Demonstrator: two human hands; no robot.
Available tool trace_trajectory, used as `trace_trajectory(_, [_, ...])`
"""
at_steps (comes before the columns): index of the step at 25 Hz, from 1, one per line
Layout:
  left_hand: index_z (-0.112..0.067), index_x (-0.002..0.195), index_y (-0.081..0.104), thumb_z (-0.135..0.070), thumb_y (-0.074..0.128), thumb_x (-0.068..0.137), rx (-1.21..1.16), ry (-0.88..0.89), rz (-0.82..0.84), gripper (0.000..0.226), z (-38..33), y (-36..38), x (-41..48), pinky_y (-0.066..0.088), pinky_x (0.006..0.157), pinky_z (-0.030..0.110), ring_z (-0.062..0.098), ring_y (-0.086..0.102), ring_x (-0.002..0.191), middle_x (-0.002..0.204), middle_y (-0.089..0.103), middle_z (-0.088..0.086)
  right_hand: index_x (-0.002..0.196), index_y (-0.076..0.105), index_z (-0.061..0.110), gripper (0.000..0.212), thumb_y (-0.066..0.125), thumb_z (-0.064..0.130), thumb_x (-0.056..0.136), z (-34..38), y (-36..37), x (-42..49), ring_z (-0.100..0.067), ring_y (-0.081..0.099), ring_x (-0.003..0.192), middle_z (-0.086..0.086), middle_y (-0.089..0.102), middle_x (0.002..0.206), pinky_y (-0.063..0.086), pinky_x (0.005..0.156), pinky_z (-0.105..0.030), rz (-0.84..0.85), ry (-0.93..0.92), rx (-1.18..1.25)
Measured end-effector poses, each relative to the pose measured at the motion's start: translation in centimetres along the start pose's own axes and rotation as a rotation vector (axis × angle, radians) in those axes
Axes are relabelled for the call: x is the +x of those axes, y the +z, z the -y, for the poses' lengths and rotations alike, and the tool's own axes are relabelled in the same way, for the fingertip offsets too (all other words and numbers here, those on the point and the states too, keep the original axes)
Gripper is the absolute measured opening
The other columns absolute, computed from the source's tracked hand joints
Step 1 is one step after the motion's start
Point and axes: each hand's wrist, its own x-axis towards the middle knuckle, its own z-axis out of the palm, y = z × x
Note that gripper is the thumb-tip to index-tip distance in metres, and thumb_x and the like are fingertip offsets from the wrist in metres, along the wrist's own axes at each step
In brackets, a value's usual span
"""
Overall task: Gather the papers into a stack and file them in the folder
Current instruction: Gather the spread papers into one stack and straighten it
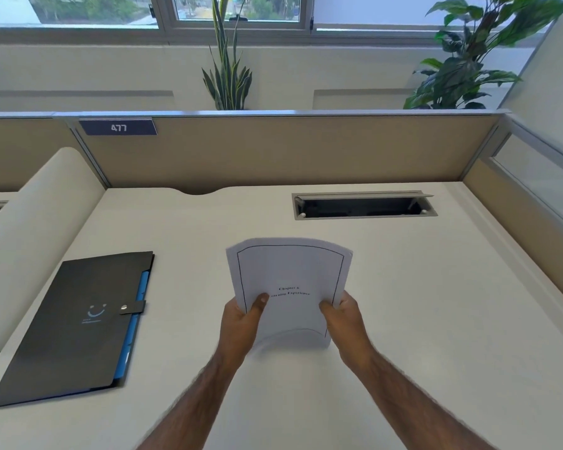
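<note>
A stack of white papers (290, 274) with a black border and a printed chapter title stands upright in front of me, its lower edge near the desk. My left hand (242, 323) grips its left side and my right hand (345, 319) grips its right side, thumbs on the front sheet. The black folder (75, 323) lies shut on the desk to the left, apart from the papers, with a snap strap and blue dividers showing along its right edge.
The white desk (420, 303) has an open cable slot (363, 206) at the back right. Beige partition walls (273, 151) stand behind and at the right. A white rounded divider (36, 216) rises on the left. Plants stand beyond the partition.
</note>
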Motion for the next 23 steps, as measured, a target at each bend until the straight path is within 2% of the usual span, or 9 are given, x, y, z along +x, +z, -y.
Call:
trace_trajectory(3, [-0.024, 0.097, 0.076, -0.024, 0.07, 0.096, 0.054, -0.069, 0.0, 0.006, 0.6, -0.5, 1.3, 0.061, 0.067, 0.027, 0.017, 0.078, 0.088, 0.094, 0.082, -0.006, 0.096, 0.067, 0.002, 0.016, 0.052, 0.001, 0.09, -0.8, 0.4, 1.1, -0.023, 0.061, 0.075, -0.023, 0.071, 0.091, 0.052, 0.067, -0.038, -0.043, 0.001, -0.087])
trace_trajectory(5, [-0.02, 0.102, 0.076, -0.021, 0.07, 0.095, 0.118, -0.146, 0.008, 0.009, 0.5, -1.2, 2.8, 0.063, 0.076, 0.035, 0.021, 0.077, 0.093, 0.099, 0.081, 0.0, 0.082, 0.059, 0.0, 0.008, 0.054, 0.0, 0.088, -0.9, 0.9, 2.3, -0.02, 0.048, 0.065, -0.018, 0.057, 0.071, 0.038, 0.056, -0.03, -0.052, 0.046, -0.145])
trace_trajectory(7, [-0.007, 0.112, 0.075, -0.017, 0.072, 0.093, 0.19, -0.217, 0.007, 0.021, 0.6, -1.9, 4.4, 0.061, 0.087, 0.044, 0.031, 0.075, 0.099, 0.108, 0.078, 0.013, 0.073, 0.049, 0.008, 0.016, 0.054, -0.003, 0.084, -1.1, 1.8, 3.5, -0.018, 0.033, 0.062, -0.009, 0.04, 0.067, 0.023, 0.053, -0.029, -0.038, 0.11, -0.166])
trace_trajectory(9, [0.001, 0.113, 0.073, -0.012, 0.074, 0.091, 0.231, -0.263, -0.014, 0.026, 0.9, -2.5, 5.9, 0.059, 0.091, 0.05, 0.036, 0.073, 0.101, 0.109, 0.076, 0.02, 0.068, 0.04, 0.013, 0.025, 0.053, -0.005, 0.081, -1.4, 2.9, 4.5, -0.017, 0.023, 0.059, -0.005, 0.029, 0.065, 0.015, 0.053, -0.029, -0.027, 0.168, -0.163])
trace_trajectory(11, [0.005, 0.11, 0.073, -0.008, 0.075, 0.089, 0.276, -0.284, -0.036, 0.025, 1.6, -3.1, 7.2, 0.058, 0.089, 0.049, 0.037, 0.073, 0.098, 0.108, 0.075, 0.023, 0.063, 0.033, 0.019, 0.035, 0.052, -0.005, 0.08, -1.9, 3.8, 5.4, -0.017, 0.02, 0.057, -0.001, 0.026, 0.062, 0.014, 0.054, -0.028, -0.006, 0.207, -0.186])
trace_trajectory(13, [0.005, 0.105, 0.072, -0.009, 0.076, 0.087, 0.365, -0.292, -0.056, 0.023, 2.3, -3.6, 8.1, 0.058, 0.083, 0.046, 0.033, 0.07, 0.089, 0.106, 0.075, 0.023, 0.064, 0.033, 0.018, 0.035, 0.053, -0.006, 0.079, -2.3, 4.6, 6.0, -0.018, 0.022, 0.061, -0.004, 0.027, 0.065, 0.014, 0.056, -0.031, 0.014, 0.234, -0.227])
trace_trajectory(19, [-0.009, 0.097, 0.066, -0.019, 0.074, 0.088, 0.654, -0.312, -0.008, 0.016, 4.7, -4.3, 8.0, 0.048, 0.066, 0.03, 0.025, 0.064, 0.083, 0.101, 0.072, 0.01, 0.061, 0.024, 0.021, 0.04, 0.051, -0.005, 0.075, -3.6, 5.3, 6.6, -0.02, 0.018, 0.061, 0.0, 0.023, 0.062, 0.011, 0.055, -0.032, 0.003, 0.239, -0.395])
trace_trajectory(21, [-0.01, 0.096, 0.061, -0.02, 0.072, 0.089, 0.709, -0.296, -0.007, 0.017, 5.3, -4.5, 7.8, 0.051, 0.067, 0.033, 0.025, 0.063, 0.082, 0.1, 0.07, 0.009, 0.062, 0.025, 0.021, 0.039, 0.052, -0.003, 0.075, -3.9, 5.1, 6.6, -0.02, 0.02, 0.06, 0.0, 0.025, 0.062, 0.013, 0.053, -0.031, 0.002, 0.242, -0.45])
trace_trajectory(23, [-0.01, 0.106, 0.056, -0.022, 0.07, 0.089, 0.749, -0.273, -0.017, 0.025, 5.4, -4.5, 7.5, 0.055, 0.075, 0.037, 0.029, 0.063, 0.087, 0.101, 0.067, 0.006, 0.063, 0.029, 0.02, 0.035, 0.054, -0.001, 0.076, -4.4, 4.9, 6.7, -0.019, 0.024, 0.057, 0.0, 0.03, 0.062, 0.017, 0.051, -0.03, 0.017, 0.253, -0.477])
